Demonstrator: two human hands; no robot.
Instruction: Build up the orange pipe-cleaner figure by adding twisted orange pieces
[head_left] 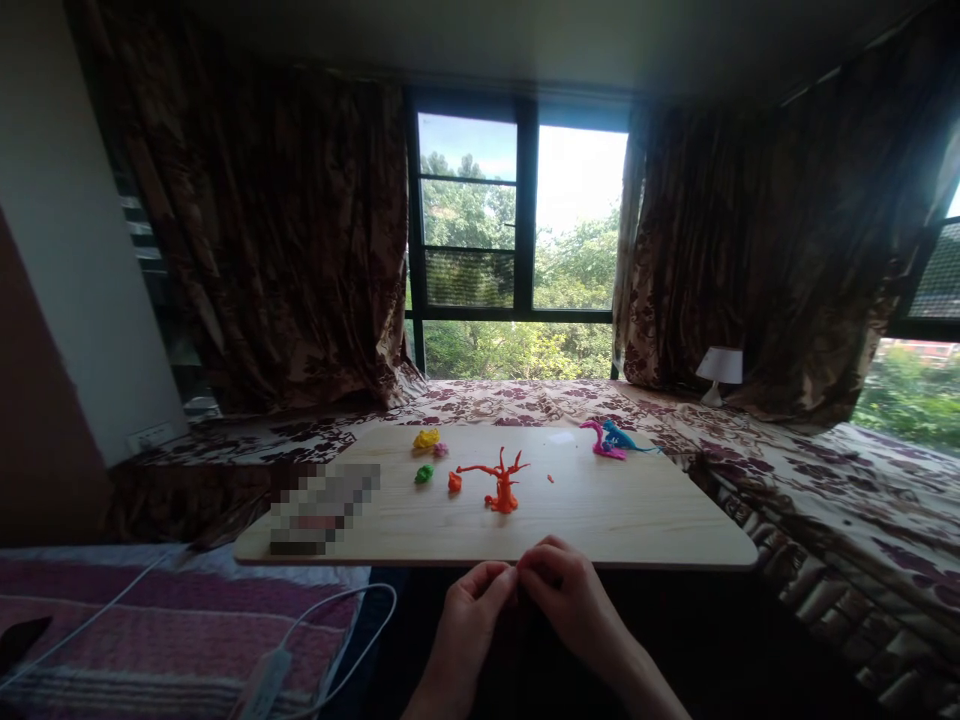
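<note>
My left hand point(472, 605) and my right hand point(562, 590) meet at the near edge of a light wooden board point(637, 520). Their fingertips are pinched together on something too small to make out. Just beyond them on the board stands an orange clay tree point(501, 482) with a small orange lump point(454, 482) beside it. Yellow point(426, 438), pink point(441, 450) and green point(424, 474) clay lumps lie at the back left. A pink clay figure point(600, 442) and a blue clay figure point(619, 437) stand at the back right corner.
A blurred-out object point(322, 510) lies on the board's left end. White cables point(330, 610) run over the striped bedding at the lower left. Patterned brown cloth covers the ledge around the board. A small white lamp point(720, 372) stands by the window and curtains.
</note>
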